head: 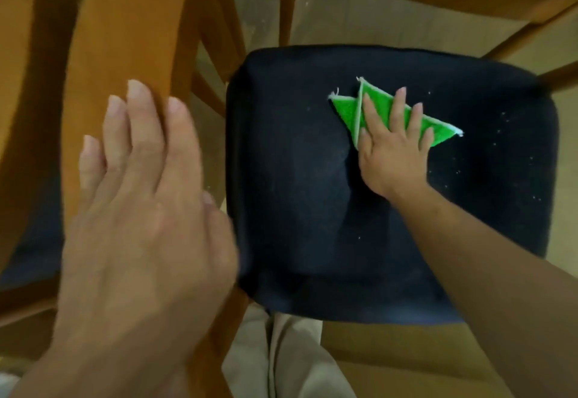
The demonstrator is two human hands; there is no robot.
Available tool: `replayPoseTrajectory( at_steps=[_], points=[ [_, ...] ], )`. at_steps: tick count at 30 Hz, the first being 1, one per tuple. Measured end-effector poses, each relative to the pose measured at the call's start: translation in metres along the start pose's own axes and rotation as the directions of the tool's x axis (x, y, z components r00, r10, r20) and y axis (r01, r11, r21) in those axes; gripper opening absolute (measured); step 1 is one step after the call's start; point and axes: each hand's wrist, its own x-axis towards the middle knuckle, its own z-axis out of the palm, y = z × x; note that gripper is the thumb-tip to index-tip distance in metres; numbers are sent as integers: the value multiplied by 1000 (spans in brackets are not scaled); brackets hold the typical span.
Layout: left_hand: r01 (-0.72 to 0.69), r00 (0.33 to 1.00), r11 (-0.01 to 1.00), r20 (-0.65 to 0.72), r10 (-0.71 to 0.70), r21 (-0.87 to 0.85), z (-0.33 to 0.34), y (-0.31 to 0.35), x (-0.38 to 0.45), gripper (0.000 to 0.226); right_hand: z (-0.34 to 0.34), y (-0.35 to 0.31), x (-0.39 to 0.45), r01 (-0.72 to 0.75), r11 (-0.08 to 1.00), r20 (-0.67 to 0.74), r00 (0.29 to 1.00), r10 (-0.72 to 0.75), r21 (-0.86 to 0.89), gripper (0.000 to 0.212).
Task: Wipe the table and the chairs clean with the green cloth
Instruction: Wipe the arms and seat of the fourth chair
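R hand fingers spread flat on green cloth atop dark chair seat; L hand fingers loosely spread, empty.

The right hand covered the middle of the green cloth. The left hand was blurred, hiding part of the chair back, which ran past the top edge.

Pretty dim, warm yellowish light, no glare anywhere. The left hand up close is soft and smeared. Wide-angle lens bends the chair legs near the edges
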Motion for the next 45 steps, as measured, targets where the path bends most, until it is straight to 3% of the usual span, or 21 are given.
replayPoseTrajectory(
  at_steps=[2,3,5,7,10,12,14,17,20,24,28,30,34,39,41,45],
  points=[
    [-58,996,996,69,54,60,11,35,7,73,11,-11,-33,18,1000,-7,1000,-18,-22,59],
    [-90,983,993,167,76,81,16,55,9,76,18,-16,-61,69,996,23,997,-68,-52,64],
    [-51,909,998,417,29,40,28,84,21,75,33,-17,-124,213,974,104,973,-204,-75,78],
    [-39,792,994,610,-34,105,51,94,38,76,34,-9,-173,368,928,173,920,-353,-64,72],
    [-107,715,964,693,-96,244,82,89,66,101,22,25,-154,496,864,255,849,-462,-84,62],
    [-136,675,924,716,-177,358,101,82,84,120,11,56,-102,367,916,143,927,-346,-162,62],
    [-171,638,878,729,-248,448,121,77,97,143,-12,88,-41,100,988,68,993,-93,-116,58],
    [-209,594,842,748,-295,498,150,75,100,158,-30,101,-3,-136,991,48,989,136,-8,55],
    [-171,608,835,723,-328,523,164,78,96,159,-11,69,-47,-134,991,29,990,135,-22,61],
    [-197,639,852,723,-263,485,159,75,95,157,18,32,-153,201,976,164,969,-186,-79,70],
    [-236,659,860,725,-201,452,158,72,89,154,12,56,-139,382,920,243,904,-352,-91,60],
    [-236,650,858,731,-209,455,158,72,89,155,7,70,-107,354,929,207,922,-328,-109,62],
    [-226,652,848,721,-234,480,160,74,90,157,-14,92,-30,75,992,57,996,-70,-101,58],
    [-250,668,839,713,-213,484,158,76,89,154,-18,73,-18,-167,986,-9,986,167,19,58],
    [-251,667,840,715,-210,481,156,77,89,152,-10,45,-58,-125,992,46,991,124,31,63],
    [-231,654,846,720,-230,480,155,77,88,152,1,22,-124,72,990,217,971,-97,122,72]
  ],
)
